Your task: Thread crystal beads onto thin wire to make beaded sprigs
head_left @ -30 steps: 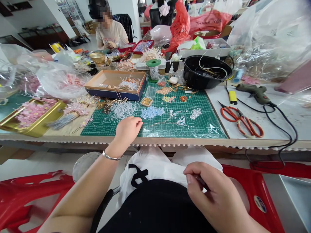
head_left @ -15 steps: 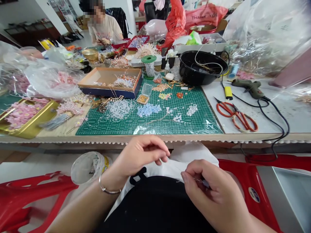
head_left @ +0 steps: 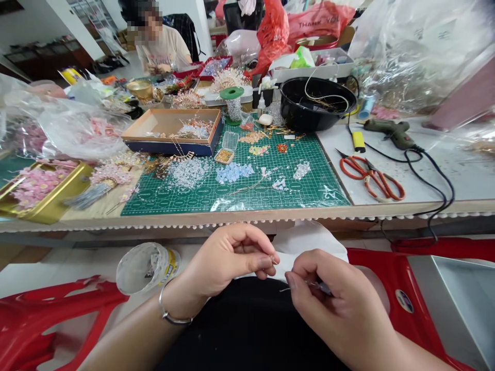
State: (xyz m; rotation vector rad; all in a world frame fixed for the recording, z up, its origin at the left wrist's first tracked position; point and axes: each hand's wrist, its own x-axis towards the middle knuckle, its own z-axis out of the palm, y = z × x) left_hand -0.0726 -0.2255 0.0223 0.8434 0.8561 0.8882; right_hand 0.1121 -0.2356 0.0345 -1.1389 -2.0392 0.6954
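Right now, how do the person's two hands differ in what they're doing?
The left hand pinches something too small to make out between thumb and fingertip, and wears a silver bracelet; the right hand grips a thin wire and has a bare wrist. Both sit close together over the lap, below the table edge.

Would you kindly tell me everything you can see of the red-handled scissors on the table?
The red-handled scissors lie flat on the white tabletop, right of the green cutting mat. Two long looped handles, orange-red and seemingly coated, point toward the table's near edge; the short dark blades point away, toward the black bowl, slightly parted. A black cable from the glue gun runs just beside them. Neither hand touches them.
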